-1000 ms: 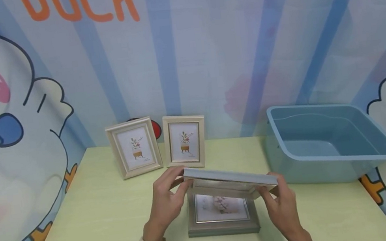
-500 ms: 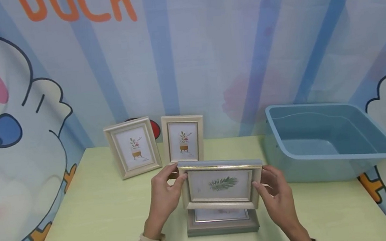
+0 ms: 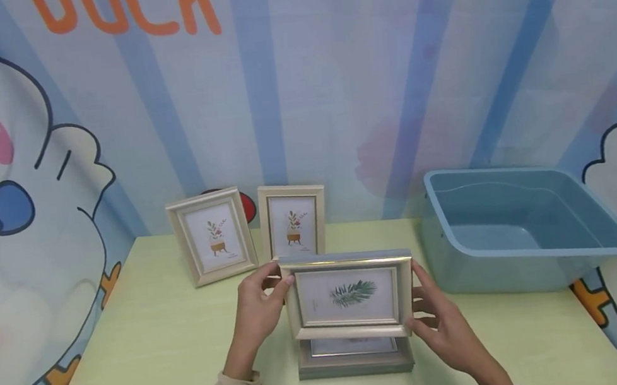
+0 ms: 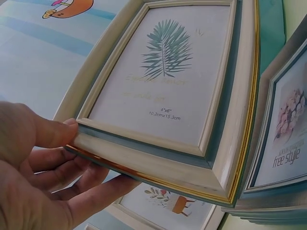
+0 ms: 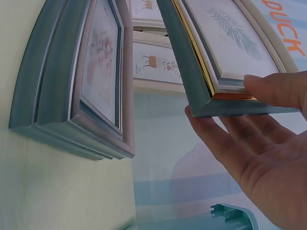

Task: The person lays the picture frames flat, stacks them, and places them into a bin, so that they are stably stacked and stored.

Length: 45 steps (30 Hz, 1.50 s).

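A cream picture frame (image 3: pixel 352 329) with a green leaf print and a gold line along its edge is held up sideways, its front tilted toward me. My left hand (image 3: pixel 256 313) pinches its left side, thumb on the front and fingers behind, as the left wrist view confirms. At the other side my right hand (image 3: pixel 443 323) holds the frame's lower right corner, thumb on the front face (image 5: pixel 240 48) and fingers under the edge. Beneath it, apart from it, lie stacked grey-brown picture frames (image 3: pixel 357 366); the top one has a flower print, partly hidden.
Two cream picture frames, a left one (image 3: pixel 194 243) and a right one (image 3: pixel 321 216), stand upright at the back of the pale green table (image 3: pixel 150 356). A blue plastic tub (image 3: pixel 501 275) sits at the right rear. Behind everything hangs a duck-printed cloth (image 3: pixel 319 89).
The held picture frame has turned from nearly edge-on to showing its leaf print, and has shifted slightly left. My right hand has slid down toward its lower corner.
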Tool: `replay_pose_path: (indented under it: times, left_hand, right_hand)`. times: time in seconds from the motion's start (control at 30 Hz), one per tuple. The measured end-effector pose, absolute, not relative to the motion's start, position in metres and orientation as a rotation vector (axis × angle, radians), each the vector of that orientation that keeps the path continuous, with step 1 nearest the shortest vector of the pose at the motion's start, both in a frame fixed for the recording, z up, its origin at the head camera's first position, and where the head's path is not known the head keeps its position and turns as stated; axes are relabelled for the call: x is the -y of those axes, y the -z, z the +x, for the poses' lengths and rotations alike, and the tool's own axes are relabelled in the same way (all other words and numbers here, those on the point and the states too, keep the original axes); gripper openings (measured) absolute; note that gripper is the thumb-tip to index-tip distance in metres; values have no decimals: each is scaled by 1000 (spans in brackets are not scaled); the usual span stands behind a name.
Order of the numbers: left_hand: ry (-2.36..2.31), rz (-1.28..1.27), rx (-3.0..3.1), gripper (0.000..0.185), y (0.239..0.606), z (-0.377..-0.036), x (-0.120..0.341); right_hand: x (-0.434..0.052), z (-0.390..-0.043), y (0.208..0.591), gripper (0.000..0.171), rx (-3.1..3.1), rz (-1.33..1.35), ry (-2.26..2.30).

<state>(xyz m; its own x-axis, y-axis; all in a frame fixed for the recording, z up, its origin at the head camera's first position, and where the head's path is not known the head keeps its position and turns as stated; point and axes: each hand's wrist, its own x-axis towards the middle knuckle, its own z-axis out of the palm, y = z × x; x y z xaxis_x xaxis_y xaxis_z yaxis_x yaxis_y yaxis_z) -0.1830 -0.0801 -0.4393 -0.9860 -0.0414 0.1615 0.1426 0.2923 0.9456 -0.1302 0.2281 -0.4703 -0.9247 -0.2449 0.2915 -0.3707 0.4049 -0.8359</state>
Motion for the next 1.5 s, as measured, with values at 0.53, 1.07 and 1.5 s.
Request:
replay_pose_path:
  times: [0.53, 1.07, 1.5]
  left_hand:
    - [2223, 155, 1998, 35, 447, -184, 76]
    - [2362, -694, 2356, 78, 466, -181, 117]
    - [2475, -712, 2436, 102, 490, -181, 121]
  right_hand:
    - [-226, -130, 478, 100, 2310, 631, -2086]
    - [-238, -129, 483, 98, 2296, 486, -2365]
    - [-249, -129, 497, 99, 2273, 556, -2623]
